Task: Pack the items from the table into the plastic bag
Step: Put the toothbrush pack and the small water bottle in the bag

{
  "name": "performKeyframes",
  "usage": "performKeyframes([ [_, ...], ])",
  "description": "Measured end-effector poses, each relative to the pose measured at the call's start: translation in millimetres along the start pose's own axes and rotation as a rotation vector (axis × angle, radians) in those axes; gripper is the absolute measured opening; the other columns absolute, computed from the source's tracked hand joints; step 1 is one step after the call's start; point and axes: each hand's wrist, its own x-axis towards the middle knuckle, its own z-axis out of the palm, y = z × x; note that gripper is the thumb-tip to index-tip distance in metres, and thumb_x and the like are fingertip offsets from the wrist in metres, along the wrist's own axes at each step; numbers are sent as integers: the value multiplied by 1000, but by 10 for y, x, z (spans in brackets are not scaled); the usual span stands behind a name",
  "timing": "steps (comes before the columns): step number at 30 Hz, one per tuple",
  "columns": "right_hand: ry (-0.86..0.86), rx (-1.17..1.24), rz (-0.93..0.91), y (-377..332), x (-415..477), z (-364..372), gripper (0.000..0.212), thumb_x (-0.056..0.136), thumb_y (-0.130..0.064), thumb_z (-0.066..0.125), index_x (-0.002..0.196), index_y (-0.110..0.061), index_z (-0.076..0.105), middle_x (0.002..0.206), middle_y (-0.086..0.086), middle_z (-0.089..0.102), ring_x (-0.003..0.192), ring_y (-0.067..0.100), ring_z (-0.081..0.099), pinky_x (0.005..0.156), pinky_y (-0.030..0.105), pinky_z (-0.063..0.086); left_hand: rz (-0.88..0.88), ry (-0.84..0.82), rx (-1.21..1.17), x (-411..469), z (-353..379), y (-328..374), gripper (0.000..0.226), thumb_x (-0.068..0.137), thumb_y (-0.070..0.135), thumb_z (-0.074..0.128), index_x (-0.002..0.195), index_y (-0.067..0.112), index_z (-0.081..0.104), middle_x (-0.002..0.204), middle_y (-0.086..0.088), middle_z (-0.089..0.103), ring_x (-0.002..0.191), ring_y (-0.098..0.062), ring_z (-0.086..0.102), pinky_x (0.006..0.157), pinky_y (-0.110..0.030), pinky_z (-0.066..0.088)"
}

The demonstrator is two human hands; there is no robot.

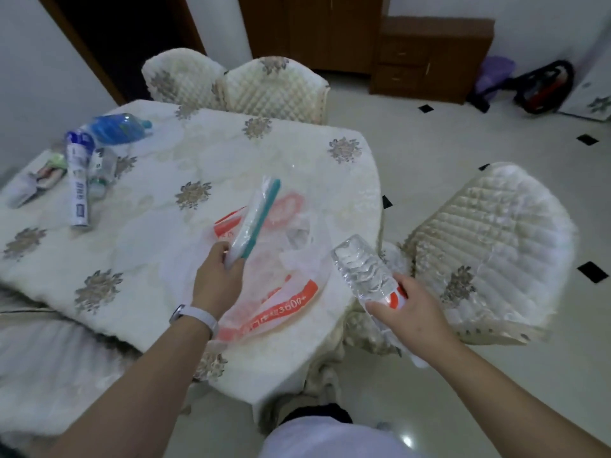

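A clear plastic bag (284, 279) with orange print lies on the near right part of the table (185, 166). My left hand (220, 276) grips a long teal-and-white packaged item (256, 216) that points up and away over the bag. Off the table's right edge, my right hand (408, 312) holds a clear water bottle (362, 269) with a red-and-white label, its base tilted toward the bag. At the far left of the table lie a blue bottle (114, 128), a white-and-blue tube (78, 180), a small clear bottle (102, 170) and a flat pack (36, 181).
A quilted cream cloth with grey flower motifs covers the table. Padded chairs stand behind the table (271, 87) and to its right (496, 246). Beyond are a tiled floor, a wooden cabinet (429, 54) and bags (545, 87) by the wall.
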Motion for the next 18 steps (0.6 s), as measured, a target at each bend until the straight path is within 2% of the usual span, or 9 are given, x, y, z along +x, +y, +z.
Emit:
performKeyframes([
  [2, -3, -25, 12, -42, 162, 53, 29, 75, -37, 79, 98, -37, 62, 84, -16, 69, 70, -5, 63, 62, 24, 51, -1, -45, 115, 51, 31, -113, 15, 95, 24, 55, 107, 29, 46, 80, 3, 59, 64, -21, 59, 53, -32, 46],
  [5, 2, -44, 28, -124, 398, 116, 29, 73, -39, 79, 96, -37, 61, 85, -15, 70, 71, -1, 65, 70, 32, 57, 17, -100, 240, 162, 68, -286, 12, 96, 21, 53, 104, 28, 48, 77, 3, 59, 63, -15, 55, 51, -27, 37],
  [10, -9, -141, 3, -311, 783, 240, 32, 71, -41, 78, 97, -32, 61, 84, -12, 70, 71, 4, 66, 66, 32, 57, 57, -173, 384, 486, 136, -480, 10, 95, 20, 50, 100, 22, 58, 77, 3, 60, 64, -17, 58, 59, -35, 52],
  [16, -40, -233, -21, -429, 1134, 433, 31, 66, -43, 77, 90, -30, 62, 78, -11, 69, 67, 5, 66, 67, 37, 58, 140, -291, 527, 657, 161, -588, 22, 96, 22, 46, 115, 25, 56, 90, 2, 63, 73, -19, 60, 64, -36, 53],
  [18, -62, -298, -31, -487, 1217, 468, 28, 68, -40, 78, 87, -30, 61, 75, -11, 68, 61, 3, 64, 61, 33, 57, 149, -336, 513, 662, 185, -611, 23, 95, 23, 46, 116, 28, 57, 97, 2, 65, 81, -20, 62, 71, -37, 54],
])
